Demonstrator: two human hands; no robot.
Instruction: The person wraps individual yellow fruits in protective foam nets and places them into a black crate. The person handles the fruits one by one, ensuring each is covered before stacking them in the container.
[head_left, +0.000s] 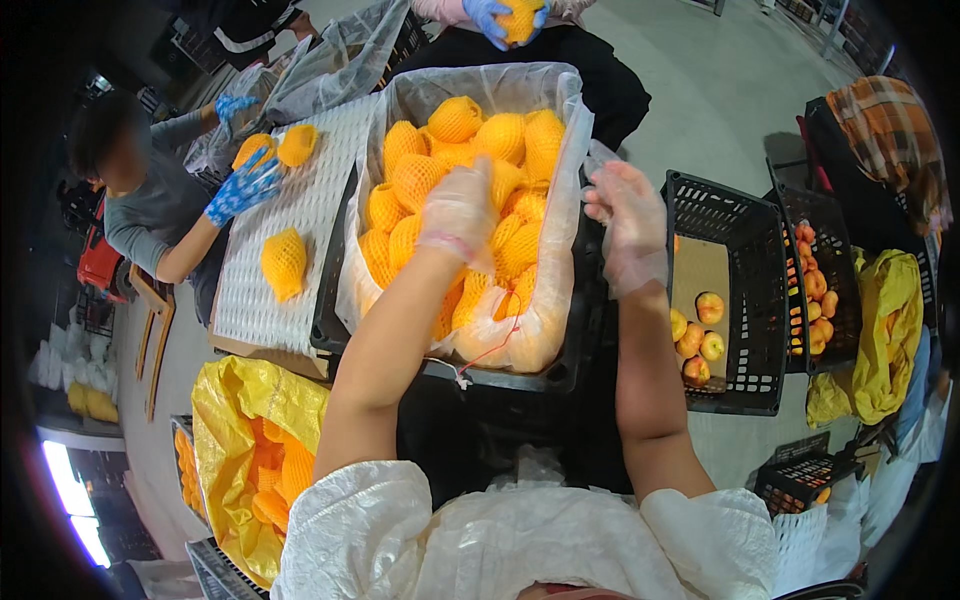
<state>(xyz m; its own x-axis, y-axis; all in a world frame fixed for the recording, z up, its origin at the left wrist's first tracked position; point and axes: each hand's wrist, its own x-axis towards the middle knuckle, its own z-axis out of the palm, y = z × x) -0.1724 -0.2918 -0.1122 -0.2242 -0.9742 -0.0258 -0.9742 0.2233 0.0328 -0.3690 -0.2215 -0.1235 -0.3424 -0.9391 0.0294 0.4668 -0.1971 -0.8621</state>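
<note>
My left hand (459, 210), in a thin clear glove, is over the netted fruit in the lined crate; its fingers touch or sit just above a piece wrapped in yellow foam net (507, 182), and the blur hides whether it grips. My right hand (626, 217), also gloved, hovers beyond the right edge of the white liner (556, 225), fingers curled; whether something is between them is unclear. The black crate (324, 300) under the liner holds many pieces in yellow foam nets. A red string (491, 348) lies across the liner's near edge.
A white padded board (255, 315) at left bears netted fruit (284, 264) beside a co-worker's blue-gloved hand (244, 187). Another person's gloved hands hold fruit (519, 21) opposite. At right, a black crate (757, 300) holds peach-like fruit (697, 371). A yellow sack (217, 450) holds orange foam nets (274, 480).
</note>
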